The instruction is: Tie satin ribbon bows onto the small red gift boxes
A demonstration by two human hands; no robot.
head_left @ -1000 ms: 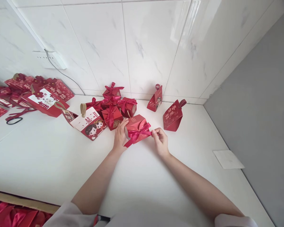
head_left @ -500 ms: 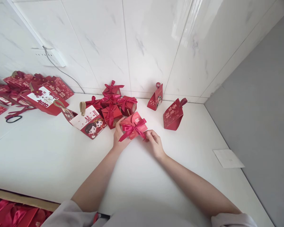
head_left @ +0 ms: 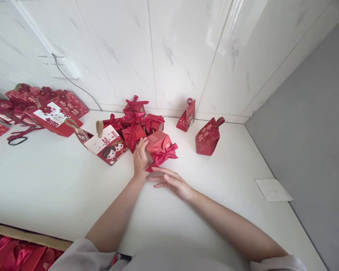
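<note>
Red ribboned box (head_left: 159,140) tilts in the left hand (head_left: 141,158), whose fingers curl round its left side, toward the back edge of the surface (head_left: 59,188) and just in front of clustered bow-tied boxes (head_left: 134,132). Unlike half a second ago, the right hand (head_left: 173,182) no longer pinches the bow's right end; its fingers stretch out, slightly spread, beside the left ribbon tail (head_left: 156,162), contact unclear.

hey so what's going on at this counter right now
A person's left hand holds a tilted red gift box, its ribbon bow tied. The right hand is open near the ribbon's loose tail; contact is unclear. More bowed boxes cluster behind, and two handled boxes stand farther right.
</note>
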